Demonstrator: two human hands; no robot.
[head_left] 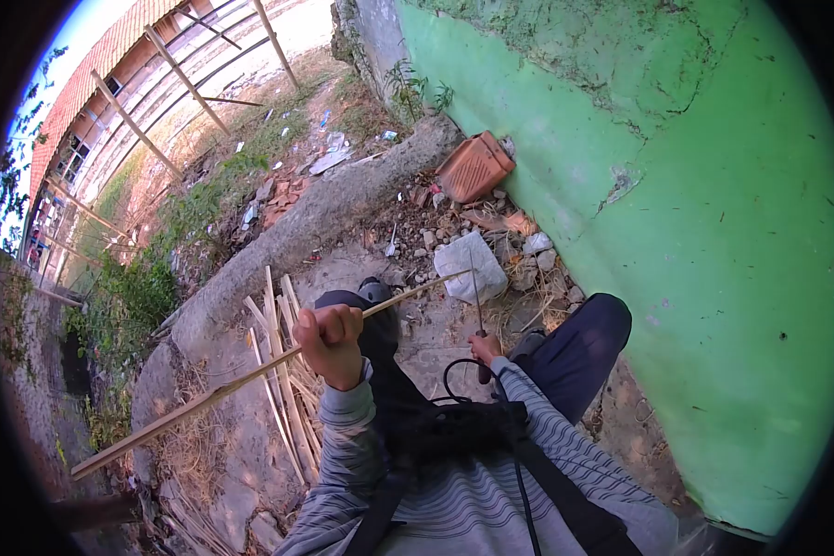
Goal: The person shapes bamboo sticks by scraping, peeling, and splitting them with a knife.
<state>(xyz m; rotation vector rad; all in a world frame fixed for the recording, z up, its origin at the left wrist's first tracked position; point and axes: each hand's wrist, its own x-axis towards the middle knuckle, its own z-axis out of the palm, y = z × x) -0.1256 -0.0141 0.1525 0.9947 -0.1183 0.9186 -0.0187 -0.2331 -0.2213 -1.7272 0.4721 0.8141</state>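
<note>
My left hand (329, 345) is closed around a long bamboo strip (204, 400), which slants from the lower left up toward the white block. In my right hand (485, 348) is a knife (477, 301), gripped by its dark handle with the thin blade pointing away from me. The strip's far end meets or crosses the blade near its tip; whether they touch, I cannot tell. Behind them sits a pale, roughly square block (473, 266) on the ground. A pile of split bamboo strips (285, 389) lies on the ground left of my legs.
A green wall (704, 250) rises close on my right. Orange roof tiles (475, 167) lean against its base, amid rubble (435, 222). A low concrete ridge (315, 218) runs diagonally ahead. Leaning bamboo poles (187, 82) and a tile-roofed building (93, 88) stand beyond.
</note>
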